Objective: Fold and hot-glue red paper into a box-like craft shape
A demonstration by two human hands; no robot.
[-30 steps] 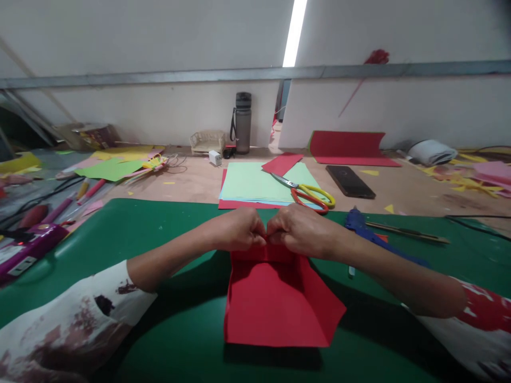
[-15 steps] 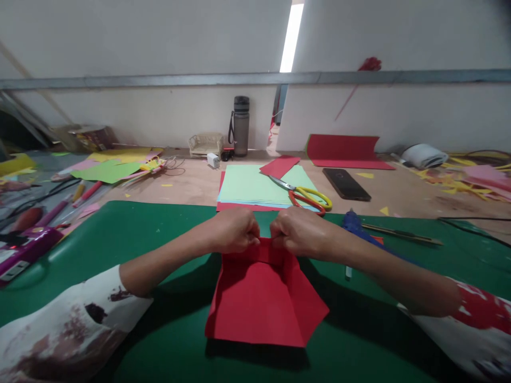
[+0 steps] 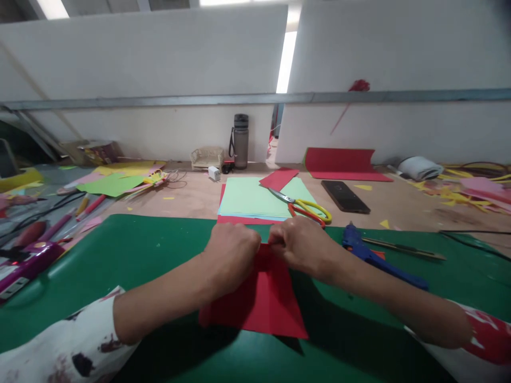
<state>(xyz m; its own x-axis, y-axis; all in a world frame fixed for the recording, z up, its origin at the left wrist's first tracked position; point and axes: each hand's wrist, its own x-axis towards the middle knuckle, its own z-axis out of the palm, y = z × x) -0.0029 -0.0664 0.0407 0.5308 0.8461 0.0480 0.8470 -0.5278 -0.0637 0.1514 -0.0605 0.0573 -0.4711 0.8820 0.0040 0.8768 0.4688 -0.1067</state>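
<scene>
Both my hands grip the far edge of a folded piece of red paper above the green mat. My left hand is closed on the paper's left far corner, and its wrist covers part of the left side. My right hand pinches the same edge a little to the right, knuckles near the left hand. The near part of the paper slopes down toward me and casts a shadow on the mat. Scissors with yellow and orange handles lie just beyond my right hand, on pale green sheets.
A blue glue gun and a cutter knife lie right of my hands. Behind are a phone, a bottle and red card. On the left sit a purple power strip, markers and coloured paper.
My left wrist has turned and come over the paper's left side. The paper's right flap no longer spreads outward. The view has tilted up slightly, so the background sits lower.
</scene>
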